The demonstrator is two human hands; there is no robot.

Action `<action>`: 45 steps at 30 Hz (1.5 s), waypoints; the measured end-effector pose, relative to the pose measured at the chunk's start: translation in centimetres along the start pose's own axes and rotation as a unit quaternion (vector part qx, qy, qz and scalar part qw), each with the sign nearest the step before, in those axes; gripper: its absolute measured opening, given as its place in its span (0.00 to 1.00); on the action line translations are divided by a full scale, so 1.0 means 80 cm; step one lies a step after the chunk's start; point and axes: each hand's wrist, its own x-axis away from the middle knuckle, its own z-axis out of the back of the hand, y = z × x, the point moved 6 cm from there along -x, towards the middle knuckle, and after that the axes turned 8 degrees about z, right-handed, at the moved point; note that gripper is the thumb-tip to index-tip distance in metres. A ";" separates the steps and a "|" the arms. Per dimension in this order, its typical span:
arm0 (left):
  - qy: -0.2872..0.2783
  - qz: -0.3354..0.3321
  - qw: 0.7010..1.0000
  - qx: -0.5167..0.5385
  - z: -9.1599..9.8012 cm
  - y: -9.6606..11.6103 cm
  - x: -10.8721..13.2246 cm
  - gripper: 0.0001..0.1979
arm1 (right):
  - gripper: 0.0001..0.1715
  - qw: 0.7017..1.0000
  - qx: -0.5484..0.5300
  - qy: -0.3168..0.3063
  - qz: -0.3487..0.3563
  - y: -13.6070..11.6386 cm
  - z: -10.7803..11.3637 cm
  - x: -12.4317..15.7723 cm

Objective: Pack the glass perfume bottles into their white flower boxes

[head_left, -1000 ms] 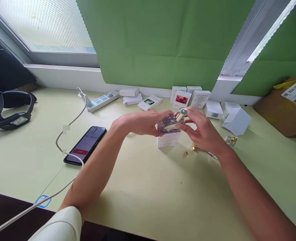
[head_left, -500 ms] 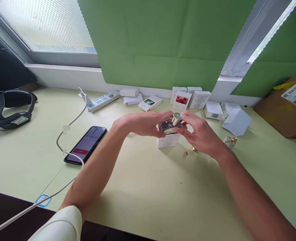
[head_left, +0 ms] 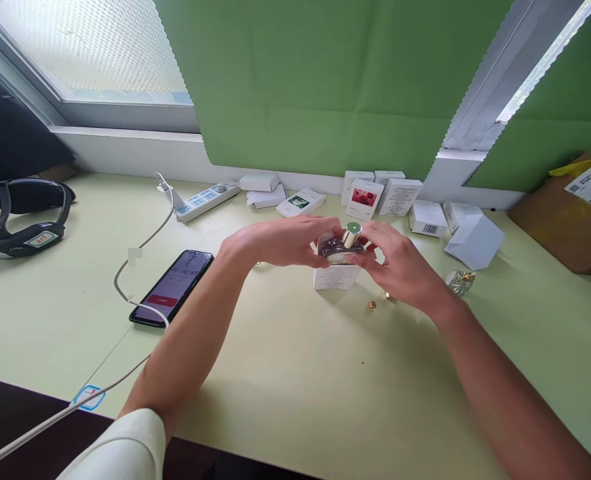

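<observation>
A small glass perfume bottle (head_left: 336, 247) with a shiny metal cap (head_left: 351, 233) sits in the top of a small white box (head_left: 334, 277) standing on the pale green table (head_left: 295, 373). My left hand (head_left: 280, 241) grips the bottle and the box top from the left. My right hand (head_left: 400, 267) holds the bottle from the right, fingers curled around its cap end. Both hands are closed around the bottle.
Several small white boxes (head_left: 398, 197) line the back by the wall, one open box (head_left: 475, 241) to the right. A second small bottle (head_left: 459, 281) and tiny gold parts (head_left: 371, 305) lie near my right wrist. A phone (head_left: 173, 288), cable, power strip (head_left: 203, 201) and headset (head_left: 20, 223) lie left; a cardboard box (head_left: 565, 220) right.
The bottle has turned more upright and sunk lower toward the white box. My hands have closed in around it; everything else stays still.
</observation>
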 end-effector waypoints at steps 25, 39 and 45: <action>-0.016 0.025 0.999 -0.018 0.004 -0.003 0.004 0.14 | 0.11 0.995 0.099 -0.022 -0.007 -0.013 -0.015 0.001; 0.020 0.013 0.999 -0.037 0.005 -0.003 0.000 0.12 | 0.13 0.992 0.119 0.021 -0.026 -0.009 -0.016 0.001; 0.015 0.024 0.998 -0.058 0.003 -0.004 -0.002 0.10 | 0.12 0.997 0.080 -0.007 -0.021 -0.014 -0.023 -0.001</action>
